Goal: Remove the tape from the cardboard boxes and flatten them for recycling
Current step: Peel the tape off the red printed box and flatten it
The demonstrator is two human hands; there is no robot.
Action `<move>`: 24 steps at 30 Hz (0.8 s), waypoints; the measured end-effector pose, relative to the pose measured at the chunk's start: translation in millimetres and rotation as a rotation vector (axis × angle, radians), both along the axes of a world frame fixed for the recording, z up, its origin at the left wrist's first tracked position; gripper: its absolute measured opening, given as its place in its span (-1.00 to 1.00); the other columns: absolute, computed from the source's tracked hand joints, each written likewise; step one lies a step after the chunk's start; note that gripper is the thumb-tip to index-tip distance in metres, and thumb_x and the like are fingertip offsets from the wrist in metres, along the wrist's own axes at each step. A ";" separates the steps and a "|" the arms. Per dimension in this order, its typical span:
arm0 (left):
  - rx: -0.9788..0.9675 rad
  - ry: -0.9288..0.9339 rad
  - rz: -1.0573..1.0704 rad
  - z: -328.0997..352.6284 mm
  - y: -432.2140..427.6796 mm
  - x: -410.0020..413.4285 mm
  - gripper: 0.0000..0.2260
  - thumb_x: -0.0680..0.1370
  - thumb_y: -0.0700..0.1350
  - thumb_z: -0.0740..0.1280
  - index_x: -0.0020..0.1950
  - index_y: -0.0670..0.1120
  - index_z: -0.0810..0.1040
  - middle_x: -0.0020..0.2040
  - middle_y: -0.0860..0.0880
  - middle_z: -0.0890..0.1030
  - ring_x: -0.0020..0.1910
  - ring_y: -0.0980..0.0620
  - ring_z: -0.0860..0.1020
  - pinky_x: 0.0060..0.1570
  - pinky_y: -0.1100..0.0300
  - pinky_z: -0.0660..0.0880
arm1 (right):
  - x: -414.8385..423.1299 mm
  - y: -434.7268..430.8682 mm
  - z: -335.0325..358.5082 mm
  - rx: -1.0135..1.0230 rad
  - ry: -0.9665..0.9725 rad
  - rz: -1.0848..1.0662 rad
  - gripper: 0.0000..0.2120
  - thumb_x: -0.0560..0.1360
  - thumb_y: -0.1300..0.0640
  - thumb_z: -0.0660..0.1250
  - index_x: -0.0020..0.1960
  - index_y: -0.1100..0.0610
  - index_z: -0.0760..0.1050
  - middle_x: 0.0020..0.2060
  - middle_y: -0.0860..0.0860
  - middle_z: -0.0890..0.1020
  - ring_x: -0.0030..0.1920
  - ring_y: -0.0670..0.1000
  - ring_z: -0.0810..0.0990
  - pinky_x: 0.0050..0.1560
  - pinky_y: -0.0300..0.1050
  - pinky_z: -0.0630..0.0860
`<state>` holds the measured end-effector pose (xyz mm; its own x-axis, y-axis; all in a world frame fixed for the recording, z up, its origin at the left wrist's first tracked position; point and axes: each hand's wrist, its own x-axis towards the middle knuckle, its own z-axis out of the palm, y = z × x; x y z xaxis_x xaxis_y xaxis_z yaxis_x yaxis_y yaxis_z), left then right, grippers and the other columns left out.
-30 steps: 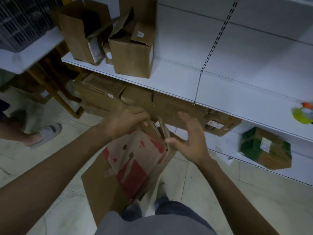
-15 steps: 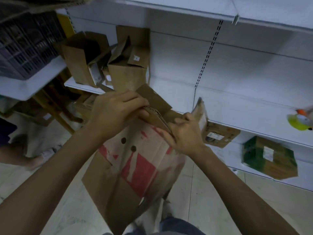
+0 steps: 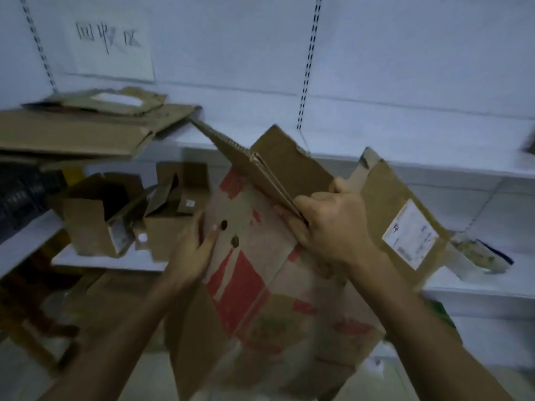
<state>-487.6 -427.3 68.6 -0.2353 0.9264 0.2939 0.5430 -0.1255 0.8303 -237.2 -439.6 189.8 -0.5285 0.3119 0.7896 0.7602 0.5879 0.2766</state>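
Observation:
A flattened brown cardboard box with red print (image 3: pixel 249 285) is held up in front of me. My right hand (image 3: pixel 330 227) grips its folded top edge, thumb on one side and fingers on the other. My left hand (image 3: pixel 194 250) holds the box's left edge near two round holes, fingertips on the printed face. A flap with a white shipping label (image 3: pixel 411 233) sticks out to the right of my right hand. Flattened cardboard sheets (image 3: pixel 86 125) lie stacked on the upper shelf at the left.
Two open brown boxes (image 3: pixel 98 218) stand on the lower white shelf (image 3: pixel 110 261) at the left. A white sign with handwriting (image 3: pixel 110 44) hangs on the back wall. A dark crate (image 3: pixel 20 195) sits at the far left. A wooden frame is low left.
The box has been lifted higher toward the upper shelf and my view has tilted up. My left hand has slid from the top flap down to the box's left edge.

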 end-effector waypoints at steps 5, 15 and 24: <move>0.090 -0.109 -0.062 58.5 13.1 9.4 -0.18 0.33 0.59 -0.05 0.46 0.16 0.26 0.41 0.01 0.41 0.36 -0.06 0.40 0.31 -0.02 0.30 | -3.0 -23.5 79.9 0.131 -0.008 -0.002 -0.56 0.37 0.07 0.49 -0.47 0.06 0.26 -0.63 0.04 0.43 -0.61 0.08 0.31 -0.20 -0.20 0.14; 0.481 -0.339 0.047 185.5 19.7 -7.5 -0.42 0.44 0.31 0.20 0.01 -0.24 0.50 -0.25 -0.08 0.54 -0.31 -0.02 0.52 -0.41 0.18 0.34 | -10.6 -61.5 228.9 0.488 -0.170 -0.087 -0.65 0.47 0.00 0.40 -0.42 0.14 0.47 -0.62 0.07 0.45 -0.58 0.09 0.30 -0.21 -0.13 0.24; 0.547 -0.489 0.352 245.3 51.1 -16.8 -0.44 0.34 0.39 0.35 -0.07 -0.11 0.48 -0.21 -0.07 0.52 -0.23 -0.07 0.48 -0.39 0.16 0.32 | 4.1 47.0 289.2 0.373 0.137 -0.242 -0.24 0.38 -0.26 0.38 0.42 0.14 0.35 0.40 0.19 0.36 0.36 0.22 0.34 0.34 0.06 0.20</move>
<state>-504.4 -376.2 313.9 -0.7049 0.5293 0.4721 0.2182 -0.4715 0.8544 -233.1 -392.7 479.0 -0.3583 0.0944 0.9288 0.9076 0.2685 0.3229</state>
